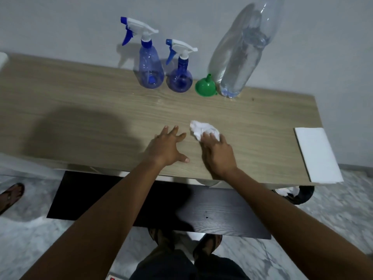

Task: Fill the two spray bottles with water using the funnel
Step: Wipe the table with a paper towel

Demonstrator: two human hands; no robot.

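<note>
The tall spray bottle (151,67) and short spray bottle (179,77) stand capped, funnel (204,86) idle, fill unclear; left hand (167,146) rests splayed, right hand (218,154) presses flat-fingered on a tissue (201,128).

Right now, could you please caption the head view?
Right hand presses crumpled white tissue on wooden table; blue spray bottles stand capped behind.

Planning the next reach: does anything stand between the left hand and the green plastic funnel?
Nothing visible does. Only bare wooden tabletop lies between the left hand and the green plastic funnel. The crumpled white tissue under the right hand sits just right of that line.
</note>
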